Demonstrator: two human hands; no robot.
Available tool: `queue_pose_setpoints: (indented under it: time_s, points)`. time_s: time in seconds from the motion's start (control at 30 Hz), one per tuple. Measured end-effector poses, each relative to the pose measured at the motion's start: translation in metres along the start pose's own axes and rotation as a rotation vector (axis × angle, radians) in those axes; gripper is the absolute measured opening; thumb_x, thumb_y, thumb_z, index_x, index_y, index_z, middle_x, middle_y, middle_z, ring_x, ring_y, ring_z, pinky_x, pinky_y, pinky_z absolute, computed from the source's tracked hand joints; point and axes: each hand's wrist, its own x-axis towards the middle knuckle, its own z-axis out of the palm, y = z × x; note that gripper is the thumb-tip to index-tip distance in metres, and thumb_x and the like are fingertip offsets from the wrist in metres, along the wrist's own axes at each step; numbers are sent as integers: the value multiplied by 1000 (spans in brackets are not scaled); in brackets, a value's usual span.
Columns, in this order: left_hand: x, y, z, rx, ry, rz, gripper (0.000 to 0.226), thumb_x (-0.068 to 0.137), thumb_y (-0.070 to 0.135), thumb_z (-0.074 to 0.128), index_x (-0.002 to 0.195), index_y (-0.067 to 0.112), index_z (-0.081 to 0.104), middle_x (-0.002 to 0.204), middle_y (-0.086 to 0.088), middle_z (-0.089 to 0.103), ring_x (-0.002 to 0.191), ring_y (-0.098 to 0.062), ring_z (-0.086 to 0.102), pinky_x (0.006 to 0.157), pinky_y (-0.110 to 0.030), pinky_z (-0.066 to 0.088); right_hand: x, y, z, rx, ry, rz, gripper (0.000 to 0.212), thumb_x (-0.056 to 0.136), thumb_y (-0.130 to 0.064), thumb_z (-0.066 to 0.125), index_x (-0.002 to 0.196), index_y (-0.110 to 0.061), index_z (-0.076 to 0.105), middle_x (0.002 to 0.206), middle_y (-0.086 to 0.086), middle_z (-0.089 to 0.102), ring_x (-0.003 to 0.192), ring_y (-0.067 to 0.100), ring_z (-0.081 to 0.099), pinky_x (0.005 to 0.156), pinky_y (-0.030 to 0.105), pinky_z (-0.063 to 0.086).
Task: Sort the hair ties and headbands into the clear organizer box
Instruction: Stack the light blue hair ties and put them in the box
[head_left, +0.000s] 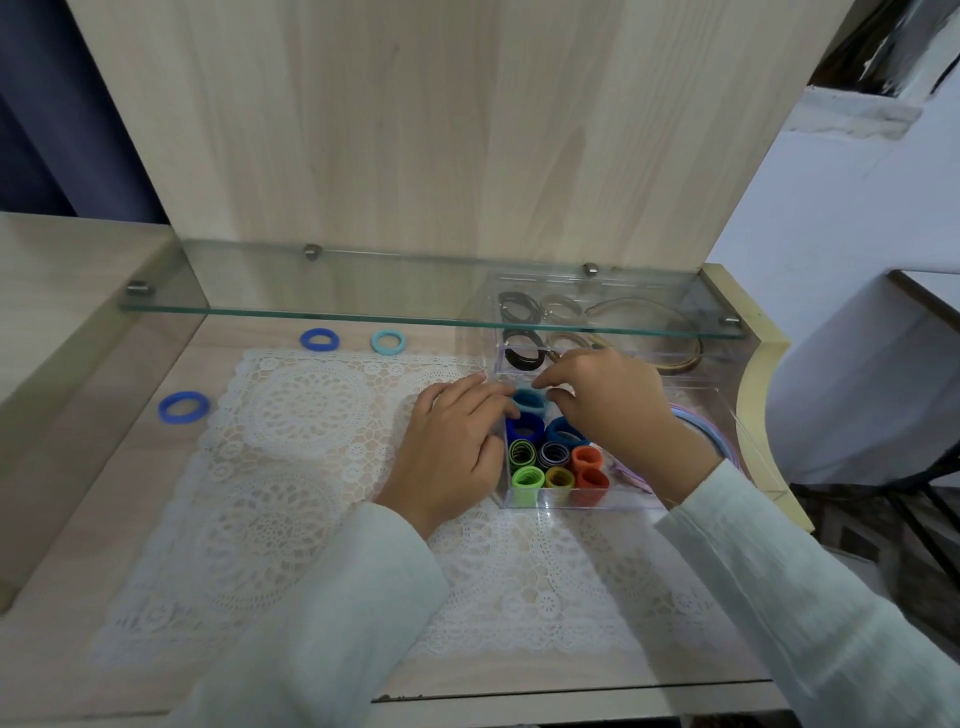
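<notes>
- At the right end of the tabletop (171, 467) stands the clear box (550, 500), and both hands meet over its middle section, where a teal hair tie (529, 400) sits on edge among the packed rolls.
- Risk one: that section is crowded (dark blue ties (524, 428) press right against it), so the springy tie could pop back out if let go before it is wedged down.
- Risk two: the box is light and stands on a lace mat (291, 519); a sideways push from the left hand could slide or tip it.
- Risk three: the glass shelf (363, 291) overhangs the back section, so a lifted hand may knock it.
- Right hand (608, 400): arched over the box from the right, fingers curled down, grip seemingly pinching the teal hair tie.
- Left hand (457, 441): laid flat against the box's left wall, fingers fairly straight, tips touching the tie; grip released.
- Unsorted yet: a near blue tie (184, 407), a far blue tie (319, 339) and a pale teal tie (388, 342), well apart from the box.
</notes>
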Motion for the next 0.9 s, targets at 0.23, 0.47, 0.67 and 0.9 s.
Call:
queue_pose_setpoints:
  time_s: [0.23,0.47,0.67,0.9]
  points:
    - [0,0,0,-6,9,2,42,82,26,32,107,23,65,130,9,62,133,-16,45,111,-38,25,-1,-3,-7,-62,-79,-143,36,100,-29,48,129,-49,53,118,-7,56,108,16,55,63,28,35]
    - [0,0,0,-3,13,9,42,82,25,32,106,22,65,129,8,62,132,-16,45,109,-35,25,7,-8,-7,-71,-148,-153,33,97,-28,54,122,-51,57,114,-7,57,105,17,56,63,29,36]
    - [0,0,0,-9,24,16,39,80,23,34,104,21,65,126,7,63,129,-16,47,107,-32,25,8,-13,-5,-90,-142,-158,35,99,-28,49,121,-55,56,115,-6,58,107,19,56,64,31,37]
    - [1,0,-1,-5,2,10,47,82,25,32,115,23,65,129,10,62,130,-13,45,109,-30,22,0,-5,-15,59,-213,180,30,94,-21,46,109,-36,67,120,-3,61,103,19,58,72,32,46]
